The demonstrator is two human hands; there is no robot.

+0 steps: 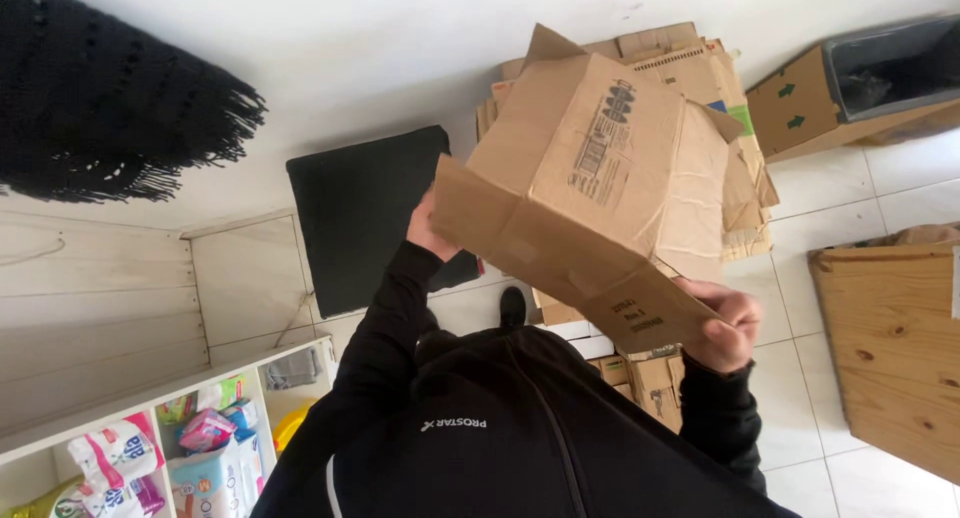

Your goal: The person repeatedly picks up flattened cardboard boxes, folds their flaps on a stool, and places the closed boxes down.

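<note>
As fingers (722,303) pinch, cardboard box (590,193) between hands.

White tiled floor (900,193): flattened cardboard stack (745,193), boxes.

We wear a black zip-up jacket (520,428), its matte fabric filling the view from six o'clock upward. A dark zipper seam runs down the chest toward five o'clock, with a small white printed mark at its left. Long black sleeves end in snug cuffs at both wrists. A black shoe (513,305) shows near the centre.
</note>
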